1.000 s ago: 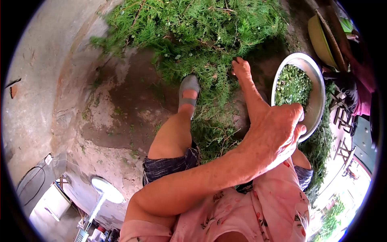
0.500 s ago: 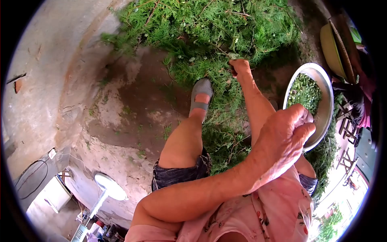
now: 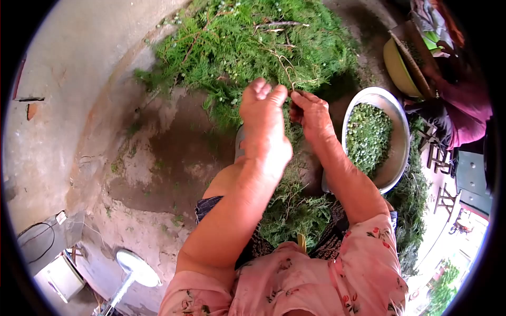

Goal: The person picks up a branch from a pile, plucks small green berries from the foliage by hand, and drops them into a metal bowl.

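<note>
My right hand (image 3: 314, 117) pinches the lower end of a thin, mostly bare twig (image 3: 290, 71) between thumb and fingers. The twig's forked tips stand out against a heap of green conifer branches (image 3: 221, 52) with small pale cones. Just left of it my left hand (image 3: 265, 118) is raised, thumb and fingertips apart, with nothing visible in it. To the right of my right forearm sits an oval metal basin (image 3: 399, 152), partly filled with small green cones (image 3: 368, 134). More cut greenery (image 3: 298, 216) lies between my legs.
At the upper right, another person in a purple top (image 3: 464, 108) is beside a yellow tub (image 3: 396, 68) with a woven tray (image 3: 414, 66) leaning on it. A white fan (image 3: 138, 267) stands at the lower left. A rough wall (image 3: 95, 63) runs along the left.
My left hand has left the basin and come up beside my right hand. My right hand has drawn the twig slightly downward. The view has shifted, showing more of the other person.
</note>
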{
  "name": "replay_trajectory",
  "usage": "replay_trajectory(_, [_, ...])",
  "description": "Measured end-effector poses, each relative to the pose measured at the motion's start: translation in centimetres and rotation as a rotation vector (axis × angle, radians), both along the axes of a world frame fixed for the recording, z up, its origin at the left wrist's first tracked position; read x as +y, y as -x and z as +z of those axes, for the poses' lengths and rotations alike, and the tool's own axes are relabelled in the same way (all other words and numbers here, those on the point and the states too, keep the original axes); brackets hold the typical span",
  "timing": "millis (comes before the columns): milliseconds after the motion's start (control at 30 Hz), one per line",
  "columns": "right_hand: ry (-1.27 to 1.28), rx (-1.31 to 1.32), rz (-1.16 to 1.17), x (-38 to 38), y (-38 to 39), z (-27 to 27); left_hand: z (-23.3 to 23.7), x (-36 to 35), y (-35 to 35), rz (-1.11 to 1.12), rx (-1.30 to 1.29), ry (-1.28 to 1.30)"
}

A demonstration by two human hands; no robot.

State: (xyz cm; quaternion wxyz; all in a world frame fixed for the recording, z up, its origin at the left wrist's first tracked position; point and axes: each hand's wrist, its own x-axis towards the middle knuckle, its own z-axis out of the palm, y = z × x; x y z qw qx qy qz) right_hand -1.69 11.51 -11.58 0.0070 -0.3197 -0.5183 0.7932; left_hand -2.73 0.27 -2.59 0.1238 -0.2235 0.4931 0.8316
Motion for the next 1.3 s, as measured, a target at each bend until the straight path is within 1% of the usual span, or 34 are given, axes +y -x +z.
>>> replay_trajectory(33, [-0.035,0.006,-0.003,-0.4,-0.7,1.8,-0.2,-0.4,0.4,-0.005,-0.001,-0.012])
replay_trajectory(100, [-0.075,0.03,0.014,-1.1,-2.3,4.0,0.0,-1.0,1.3,-0.045,-0.093,0.02])
replay_trajectory(133, [-0.08,0.038,0.013,-1.5,-3.2,4.9,0.2,-1.3,1.6,-0.091,-0.095,-0.007])
replay_trajectory(167, [-0.103,0.044,0.036,-1.8,-4.1,5.7,0.4,-1.4,1.8,-0.089,-0.076,-0.012])
replay_trajectory(233, [-0.127,0.039,0.048,-2.3,-5.5,6.8,-0.2,-1.4,2.3,-0.113,-0.035,-0.047])
replay_trajectory(267, [-0.194,0.055,0.085,-2.4,-6.2,7.3,-0.1,-1.4,2.4,-0.149,-0.015,-0.12])
replay_trajectory(300, [-0.262,0.078,0.124,-2.5,-6.6,7.6,0.0,-1.3,2.3,-0.152,-0.021,-0.135])
replay_trajectory(367, [-0.283,0.084,0.143,-2.3,-7.4,7.4,0.2,-0.8,1.7,-0.144,-0.008,-0.182])
replay_trajectory(433, [-0.579,0.286,0.212,-2.0,-8.1,6.5,0.2,-0.7,1.4,-0.137,0.012,-0.195])
replay_trajectory(467, [-0.663,0.268,0.281,-1.9,-8.5,6.5,0.2,-0.6,1.4,-0.126,0.031,-0.213])
replay_trajectory(500, [-0.66,0.274,0.278,-1.8,-8.8,6.7,0.1,-0.8,1.4,-0.127,0.036,-0.208])
replay_trajectory(567, [-0.628,0.092,0.498,-1.5,-9.2,7.9,0.0,-1.0,1.5,-0.303,0.138,-0.291])
replay_trajectory(600, [-0.743,0.138,0.619,-0.9,-9.2,7.7,0.2,-0.8,1.4,-0.324,0.144,-0.274])
replay_trajectory(633, [-0.749,0.139,0.609,-0.4,-9.2,8.1,0.4,-0.6,1.3,-0.333,0.149,-0.276])
replay_trajectory(700, [-0.927,0.218,0.904,0.5,-9.5,9.7,0.7,-0.3,0.9,-0.394,0.211,-0.138])
replay_trajectory(733, [-0.919,0.217,0.931,0.8,-9.4,10.9,1.1,0.0,0.6,-0.404,0.222,-0.137])
replay_trajectory(767, [-0.921,0.21,0.922,1.1,-9.4,11.8,1.1,0.3,0.3,-0.413,0.221,-0.14])
replay_trajectory(833, [-0.558,0.258,0.552,1.5,-9.5,13.1,1.0,0.9,-0.1,-0.466,0.253,-0.071])
replay_trajectory(867, [-0.609,0.373,0.284,1.1,-9.2,13.4,0.9,1.2,-0.4,-0.506,0.292,-0.064])
replay_trajectory(900, [-0.649,0.405,0.196,1.5,-8.8,13.8,1.0,1.5,-0.7,-0.552,0.313,0.025])
replay_trajectory(967, [-0.863,0.476,0.017,2.1,-7.7,12.8,1.5,2.1,-1.5,-0.644,0.348,0.129])
replay_trajectory(1067, [-1.005,0.495,-0.031,2.9,-6.3,12.1,1.1,3.2,-2.7,-0.726,0.372,0.153])
replay_trajectory(1100, [-1.111,0.462,-0.034,2.9,-6.3,12.2,1.2,3.4,-3.0,-0.758,0.381,0.173])
replay_trajectory(1167, [-1.275,0.494,-0.065,3.4,-5.9,11.7,1.2,3.5,-3.2,-0.793,0.411,0.194])
replay_trajectory(1200, [-1.273,0.488,-0.067,3.7,-5.8,11.4,1.0,3.6,-3.1,-0.842,0.395,0.231])
replay_trajectory(1233, [-1.195,0.445,-0.083,4.0,-5.6,11.0,0.9,3.6,-3.0,-0.89,0.379,0.268])
replay_trajectory(1267, [-1.115,0.402,-0.098,4.1,-5.5,10.8,0.9,3.6,-3.0,-0.9,0.362,0.231])
replay_trajectory(1300, [-1.016,0.416,-0.137,4.1,-5.5,11.1,1.2,3.5,-2.9,-0.901,0.359,0.233])
